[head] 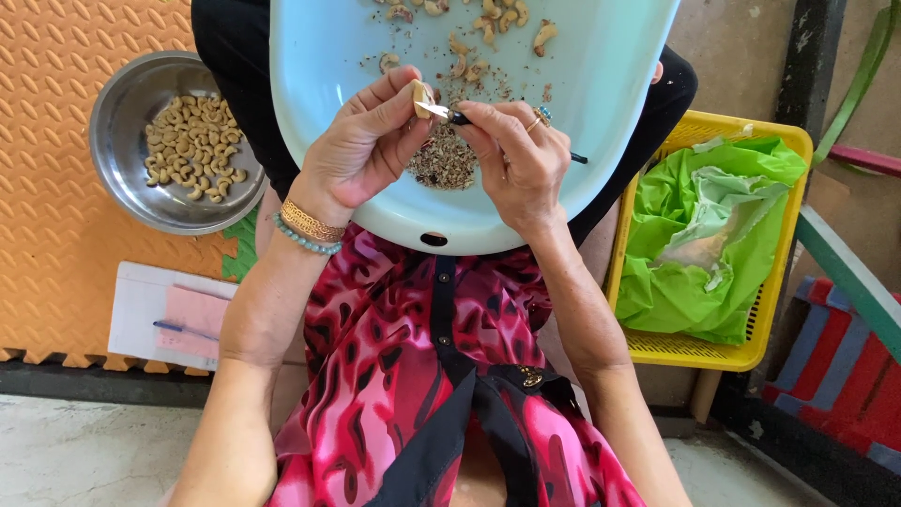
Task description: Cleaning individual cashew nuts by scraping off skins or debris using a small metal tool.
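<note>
Your lap, in its red and pink patterned dress [394,376], lies nearest the camera, just below both wrists. Beyond it, under both hands, rests the pale blue tray [610,84], its rim touching your knees. Off past your right hand [516,155], well apart, stands a yellow basket [751,352] lined with a green plastic bag [704,235]. Off past your left hand [361,145] sits a steel bowl [117,113] holding peeled cashews [194,145], and nearer you on that side lies a white pad with a pink slip and a blue pen [183,329]. Directly below your fingertips a heap of brown skins [443,161] is piled on the tray; farther out, loose unpeeled cashews [488,23] are scattered. Your left hand is closed, pinching a single pale cashew [419,94] between thumb and fingers. Your right hand is closed around a small dark-handled knife [460,118], its blade touching that cashew.
</note>
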